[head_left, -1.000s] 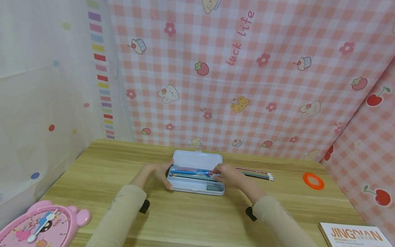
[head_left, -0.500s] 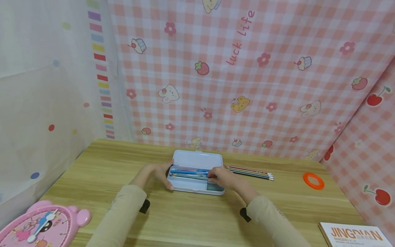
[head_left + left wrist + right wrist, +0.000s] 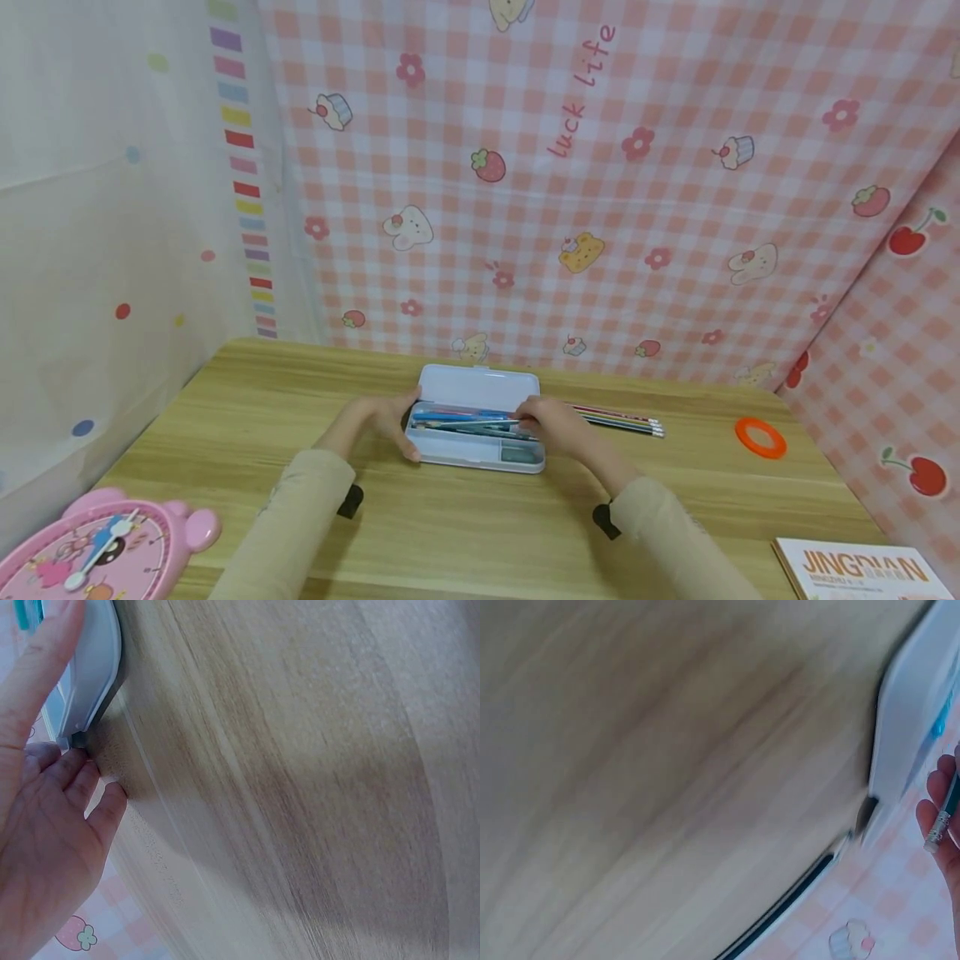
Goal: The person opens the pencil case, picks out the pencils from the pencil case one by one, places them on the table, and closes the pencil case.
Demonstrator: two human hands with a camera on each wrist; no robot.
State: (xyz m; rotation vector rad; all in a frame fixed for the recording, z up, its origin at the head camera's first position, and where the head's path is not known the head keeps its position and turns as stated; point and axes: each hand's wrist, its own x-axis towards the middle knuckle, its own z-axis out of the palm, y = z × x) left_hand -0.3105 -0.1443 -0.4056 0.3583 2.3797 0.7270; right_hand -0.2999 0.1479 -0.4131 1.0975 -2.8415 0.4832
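A white pencil case (image 3: 457,454) lies with its lid (image 3: 480,385) tipped back, holding blue pens (image 3: 450,415) and pencils. My left hand (image 3: 381,419) grips the case's left end, thumb at the front and fingers behind; in the left wrist view the thumb (image 3: 45,667) lies along the case. Above the case's right end, my right hand (image 3: 558,423) pinches a green pencil (image 3: 486,423), which slants over the other contents. The right wrist view shows this pencil's silver end with its eraser (image 3: 936,834) between the fingers.
Several striped pencils (image 3: 622,422) lie to the right of the case. Farther right is an orange ring (image 3: 761,437). A pink clock (image 3: 112,550) stands at front left, a white book or card stack (image 3: 862,571) at front right. Patterned cloth walls (image 3: 600,208) border the table.
My right hand first moved left into the case, then back right and slightly up, with a green pencil lifted at an angle. The left hand has stayed at the case's end.
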